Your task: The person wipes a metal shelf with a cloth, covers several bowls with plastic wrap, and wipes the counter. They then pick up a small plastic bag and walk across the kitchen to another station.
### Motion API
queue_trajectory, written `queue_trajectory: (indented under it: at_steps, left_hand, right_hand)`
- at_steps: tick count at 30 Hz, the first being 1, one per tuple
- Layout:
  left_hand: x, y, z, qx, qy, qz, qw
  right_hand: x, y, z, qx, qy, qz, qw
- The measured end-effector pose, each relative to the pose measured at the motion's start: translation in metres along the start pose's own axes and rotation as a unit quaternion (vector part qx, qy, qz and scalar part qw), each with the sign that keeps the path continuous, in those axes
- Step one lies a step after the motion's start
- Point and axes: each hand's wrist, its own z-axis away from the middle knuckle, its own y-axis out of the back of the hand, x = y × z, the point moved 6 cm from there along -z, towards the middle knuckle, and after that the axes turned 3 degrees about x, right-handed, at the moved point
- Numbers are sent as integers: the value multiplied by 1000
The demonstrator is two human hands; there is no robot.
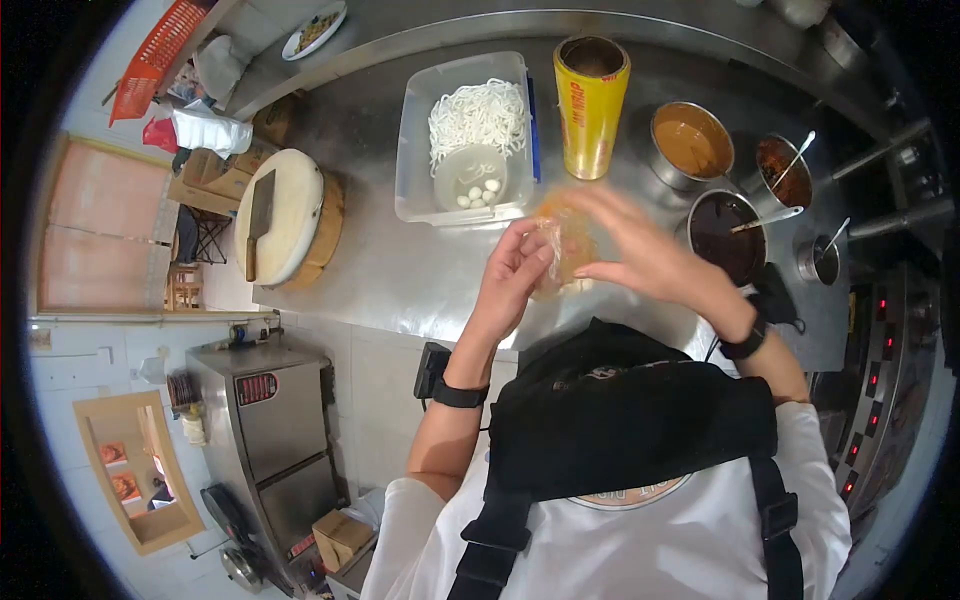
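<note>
Wall [60, 350] on my far left is white, near a steel cabinet [280, 400]. A cleaver [262, 208] lies on the round chopping block [295, 205], on the shiny metal counter [375, 265]. Next comes a tub [412, 165] of white noodles [485, 115]. My left hand [514, 268] pinches clear plastic [574, 235] above the counter's near edge; my right hand [645, 245] blurs beside it, its grip I cannot tell. A yellow wrap roll [588, 125] stands beyond; then sauce pots [672, 177] and red lights [873, 392].
</note>
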Motion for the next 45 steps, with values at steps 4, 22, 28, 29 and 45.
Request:
queue_trajectory:
  at_steps: [4, 22, 28, 29, 45]
  left_hand:
    - [-7, 9, -6, -35, -10, -75, 996]
    - [-25, 93, -34, 158, 49, 215, 963]
    - [-40, 42, -17, -46, 97, -123, 987]
    - [-47, 37, -15, -87, 152, -201, 964]
    - [-119, -25, -42, -94, 322, 218, 916]
  right_hand:
    - [76, -46, 17, -88, -125, -109, 982]
    - [109, -71, 60, -168, -261, -393, 865]
    - [124, -55, 56, 53, -282, -766, 576]
    - [112, -52, 50, 103, -359, -757, 536]
    - [115, 12, 243, 268, -378, -711, 529]
